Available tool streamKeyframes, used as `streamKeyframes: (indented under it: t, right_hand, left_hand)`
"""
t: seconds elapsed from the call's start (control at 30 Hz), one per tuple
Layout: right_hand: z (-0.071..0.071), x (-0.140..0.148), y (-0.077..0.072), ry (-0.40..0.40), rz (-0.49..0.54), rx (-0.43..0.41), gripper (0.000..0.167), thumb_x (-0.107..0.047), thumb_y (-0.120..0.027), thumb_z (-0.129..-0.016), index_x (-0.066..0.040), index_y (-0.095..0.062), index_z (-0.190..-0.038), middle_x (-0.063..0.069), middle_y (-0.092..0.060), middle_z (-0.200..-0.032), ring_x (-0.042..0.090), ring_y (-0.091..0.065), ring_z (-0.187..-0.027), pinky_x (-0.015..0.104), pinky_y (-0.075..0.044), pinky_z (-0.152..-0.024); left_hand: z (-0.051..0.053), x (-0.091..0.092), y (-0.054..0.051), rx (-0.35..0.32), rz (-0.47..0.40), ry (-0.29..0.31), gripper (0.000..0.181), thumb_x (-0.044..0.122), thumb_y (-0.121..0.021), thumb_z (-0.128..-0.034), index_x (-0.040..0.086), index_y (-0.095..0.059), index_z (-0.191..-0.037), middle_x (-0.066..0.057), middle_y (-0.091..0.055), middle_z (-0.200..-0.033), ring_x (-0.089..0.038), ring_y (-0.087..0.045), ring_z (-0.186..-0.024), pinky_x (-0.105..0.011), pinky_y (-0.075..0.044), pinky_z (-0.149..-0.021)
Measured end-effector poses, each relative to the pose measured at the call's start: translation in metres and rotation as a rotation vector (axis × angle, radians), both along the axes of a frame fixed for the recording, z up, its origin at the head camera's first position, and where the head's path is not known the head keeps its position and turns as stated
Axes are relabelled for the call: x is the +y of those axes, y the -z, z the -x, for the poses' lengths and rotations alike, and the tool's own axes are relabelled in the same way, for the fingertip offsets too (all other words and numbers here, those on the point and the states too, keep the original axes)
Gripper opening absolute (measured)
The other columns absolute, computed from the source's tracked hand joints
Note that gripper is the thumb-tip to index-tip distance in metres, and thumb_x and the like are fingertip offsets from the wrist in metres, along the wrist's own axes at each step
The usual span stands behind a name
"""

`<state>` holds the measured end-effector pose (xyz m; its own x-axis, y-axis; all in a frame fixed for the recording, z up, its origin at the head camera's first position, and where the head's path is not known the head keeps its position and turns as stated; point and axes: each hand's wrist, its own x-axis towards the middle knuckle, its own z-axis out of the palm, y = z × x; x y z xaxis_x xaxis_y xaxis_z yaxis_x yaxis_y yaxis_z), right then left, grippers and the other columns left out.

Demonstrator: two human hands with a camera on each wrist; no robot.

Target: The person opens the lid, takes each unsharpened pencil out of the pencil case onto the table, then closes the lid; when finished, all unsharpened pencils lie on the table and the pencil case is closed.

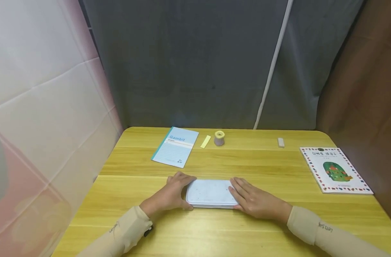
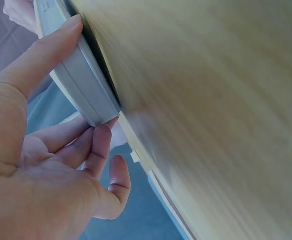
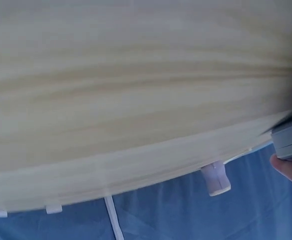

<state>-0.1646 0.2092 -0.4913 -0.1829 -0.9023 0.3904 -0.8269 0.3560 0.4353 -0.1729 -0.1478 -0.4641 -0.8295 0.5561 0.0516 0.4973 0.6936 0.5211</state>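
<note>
A flat, pale white case [image 1: 211,192] with rounded corners lies on the table, small dark specks on its lid. Its left end is gripped by my left hand [image 1: 174,191], thumb at the front side and fingers round toward the back. In the left wrist view, the thumb presses the side wall of the case [image 2: 81,82], and fingertips touch its far corner. My right hand [image 1: 254,200] holds the right end, with fingers over the lid's edge. Only a corner of the case [image 3: 290,140] and one finger [image 3: 289,171] show in the right wrist view.
Behind the case lie a blue-and-white notebook [image 1: 176,147], a yellow strip [image 1: 205,141] and a spool-shaped object [image 1: 219,138]. A small whitish block [image 1: 280,142] sits farther right, and a picture book [image 1: 336,171] lies by the table's right edge. A grey curtain [image 1: 195,64] hangs behind.
</note>
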Motion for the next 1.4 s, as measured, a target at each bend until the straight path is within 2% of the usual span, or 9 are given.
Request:
streamKeyframes:
  t: [0.17,0.3,0.47,0.6,0.73,0.83,1.03,1.23,1.4]
  right_hand:
    - [0.002,-0.001,0.002,-0.012,0.029,0.001,0.06,-0.035,-0.029,-0.118,0.01,-0.065,-0.136,0.035,-0.065,-0.139,0.045,-0.069,-0.127,0.049,-0.059,-0.101]
    - [0.011,-0.003,-0.003,-0.036,0.132,-0.115,0.056,-0.029,-0.028,-0.118,0.01,-0.066,-0.132,0.028,-0.072,-0.131,0.037,-0.075,-0.119,0.043,-0.061,-0.096]
    - [0.027,-0.003,-0.022,0.0,0.264,-0.389,0.037,-0.02,-0.041,-0.116,0.002,-0.068,-0.13,0.011,-0.079,-0.121,0.023,-0.079,-0.107,0.038,-0.063,-0.089]
    - [0.036,-0.005,-0.037,0.108,0.299,-0.63,0.025,-0.012,-0.057,-0.109,-0.007,-0.069,-0.13,0.004,-0.08,-0.119,0.015,-0.078,-0.106,0.039,-0.063,-0.091]
    - [0.05,-0.01,-0.047,0.219,0.422,-0.872,0.022,-0.013,-0.051,-0.112,-0.008,-0.07,-0.123,0.002,-0.078,-0.103,0.01,-0.072,-0.094,0.035,-0.062,-0.088]
    - [0.062,-0.014,-0.05,0.315,0.561,-1.0,0.023,-0.017,-0.049,-0.114,-0.007,-0.07,-0.114,0.002,-0.065,-0.084,0.01,-0.06,-0.077,0.03,-0.055,-0.074]
    - [0.088,-0.019,-0.044,0.554,0.692,-1.011,0.025,-0.029,-0.061,-0.109,-0.008,-0.071,-0.101,0.004,-0.066,-0.085,0.014,-0.054,-0.074,0.027,-0.047,-0.066]
    - [0.106,-0.021,-0.037,0.718,0.56,-0.956,0.031,-0.034,-0.063,-0.107,-0.006,-0.071,-0.097,0.004,-0.067,-0.078,0.016,-0.055,-0.069,0.03,-0.045,-0.066]
    - [0.112,-0.025,-0.034,0.816,0.452,-0.967,0.036,-0.037,-0.063,-0.106,-0.01,-0.065,-0.083,0.001,-0.056,-0.069,0.016,-0.053,-0.067,0.03,-0.041,-0.065]
  left_hand:
    - [0.001,0.0,-0.001,-0.004,-0.012,0.002,0.099,0.024,-0.103,-0.0642,0.001,-0.057,-0.149,-0.014,-0.067,-0.144,-0.029,-0.052,-0.132,-0.043,-0.033,-0.097]
    - [0.004,-0.001,-0.002,-0.008,-0.021,0.013,0.099,0.021,-0.104,-0.0623,0.003,-0.057,-0.148,-0.012,-0.067,-0.144,-0.029,-0.051,-0.131,-0.039,-0.032,-0.093]
    - [0.011,-0.002,-0.003,-0.042,-0.04,0.006,0.106,0.021,-0.105,-0.0612,0.004,-0.053,-0.152,-0.01,-0.065,-0.146,-0.027,-0.051,-0.131,-0.038,-0.034,-0.094]
    - [0.012,-0.004,-0.005,-0.105,-0.073,-0.062,0.118,0.018,-0.106,-0.0591,0.005,-0.044,-0.159,-0.015,-0.058,-0.15,-0.031,-0.05,-0.135,-0.051,-0.041,-0.111]
    - [0.011,-0.004,-0.005,-0.15,-0.121,-0.127,0.141,0.014,-0.107,-0.0552,0.007,-0.024,-0.169,-0.018,-0.057,-0.149,-0.035,-0.05,-0.137,-0.061,-0.039,-0.12]
    - [0.01,-0.004,-0.002,-0.16,-0.152,-0.142,0.157,0.012,-0.107,-0.0515,0.007,-0.007,-0.172,-0.015,-0.064,-0.14,-0.033,-0.052,-0.132,-0.061,-0.038,-0.121]
    - [0.007,-0.001,0.001,-0.169,-0.177,-0.137,0.164,0.01,-0.107,-0.0499,0.008,0.003,-0.172,-0.006,-0.068,-0.13,-0.025,-0.051,-0.124,-0.061,-0.034,-0.116]
    - [0.003,0.0,0.002,-0.163,-0.127,-0.093,0.145,0.014,-0.106,-0.0581,0.008,-0.015,-0.172,-0.015,-0.06,-0.152,-0.03,-0.047,-0.134,-0.062,-0.033,-0.118]
    - [0.001,-0.001,0.003,-0.154,-0.083,-0.055,0.121,0.017,-0.104,-0.0626,0.004,-0.039,-0.164,-0.013,-0.06,-0.144,-0.03,-0.047,-0.134,-0.055,-0.036,-0.112]
